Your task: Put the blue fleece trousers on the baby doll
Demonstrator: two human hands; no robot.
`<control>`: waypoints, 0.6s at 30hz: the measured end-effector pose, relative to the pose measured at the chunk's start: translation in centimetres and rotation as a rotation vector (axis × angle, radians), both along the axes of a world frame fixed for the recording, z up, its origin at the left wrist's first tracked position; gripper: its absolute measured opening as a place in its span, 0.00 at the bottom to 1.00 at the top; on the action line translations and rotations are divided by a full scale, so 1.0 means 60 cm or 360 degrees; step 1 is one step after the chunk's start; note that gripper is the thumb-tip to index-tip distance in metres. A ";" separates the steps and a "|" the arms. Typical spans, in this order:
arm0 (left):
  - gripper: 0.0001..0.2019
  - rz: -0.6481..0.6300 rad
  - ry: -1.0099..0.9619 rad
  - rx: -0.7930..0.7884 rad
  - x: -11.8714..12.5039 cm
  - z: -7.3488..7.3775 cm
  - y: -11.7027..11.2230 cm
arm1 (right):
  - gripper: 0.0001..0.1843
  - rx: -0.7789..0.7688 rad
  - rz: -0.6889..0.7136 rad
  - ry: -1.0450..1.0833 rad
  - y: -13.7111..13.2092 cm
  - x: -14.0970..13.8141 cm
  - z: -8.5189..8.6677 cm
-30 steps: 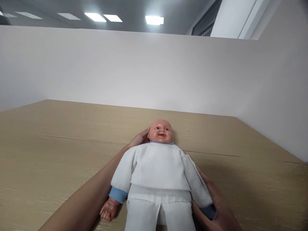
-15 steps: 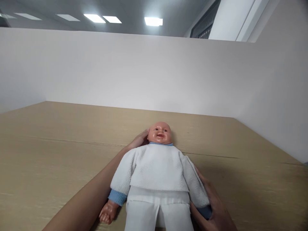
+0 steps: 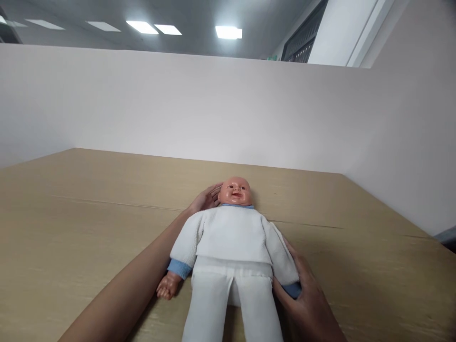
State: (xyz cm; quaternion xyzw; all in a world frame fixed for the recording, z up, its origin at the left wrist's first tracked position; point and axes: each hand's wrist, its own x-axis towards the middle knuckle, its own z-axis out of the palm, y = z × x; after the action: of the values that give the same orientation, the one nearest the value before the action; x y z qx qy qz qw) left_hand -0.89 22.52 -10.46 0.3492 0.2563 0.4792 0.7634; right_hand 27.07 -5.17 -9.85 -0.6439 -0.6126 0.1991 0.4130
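A baby doll [image 3: 230,232] lies face up on the wooden table, its head toward the far side. It wears a white fleece top with blue collar and cuffs, and white trousers. At the left side of the doll's head is my left hand [image 3: 205,197], fingers stretched out and their tips partly hidden by the head. My right hand [image 3: 308,294] wraps round the doll's sleeved arm on the right, near the blue cuff, with the thumb toward the hip. The doll's other arm rests beside my left forearm, and its feet are out of view.
The tan tabletop [image 3: 107,237] has a seam running across it. White partition walls [image 3: 213,104] stand behind it and at the right. Beyond them are ceiling lights [image 3: 228,32] and a dark grille. A dark object [image 3: 447,237] shows at the right edge.
The doll and both hands sit slightly higher in view, with more of the trouser legs showing. More of my left hand's fingers now show beside the head. My right hand keeps its grip.
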 end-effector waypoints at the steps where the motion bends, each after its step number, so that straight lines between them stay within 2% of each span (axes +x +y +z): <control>1: 0.16 0.0013 -0.0002 -0.0009 -0.004 0.002 0.001 | 0.41 0.0040 -0.0010 0.0012 0.000 -0.005 0.003; 5: 0.17 0.0090 -0.0016 -0.0006 -0.027 0.009 -0.008 | 0.40 0.0174 0.0048 0.0045 0.003 -0.012 0.009; 9: 0.20 0.0188 0.0018 0.0059 -0.062 0.011 -0.047 | 0.41 0.0202 0.0121 0.0070 0.007 -0.001 0.008; 14: 0.23 0.0300 0.0237 0.0143 -0.111 0.009 -0.130 | 0.43 0.0144 0.0294 0.0238 0.000 0.027 -0.003; 18: 0.25 0.0443 0.0514 0.0210 -0.150 0.012 -0.217 | 0.40 0.0103 0.0292 0.0327 -0.033 0.048 -0.025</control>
State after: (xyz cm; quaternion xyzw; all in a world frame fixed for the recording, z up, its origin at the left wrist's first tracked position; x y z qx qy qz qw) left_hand -9.88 9.49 -9.71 0.4319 0.3890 0.5336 0.6143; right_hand 29.98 -7.14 -11.36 -0.5477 -0.6296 0.2810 0.4740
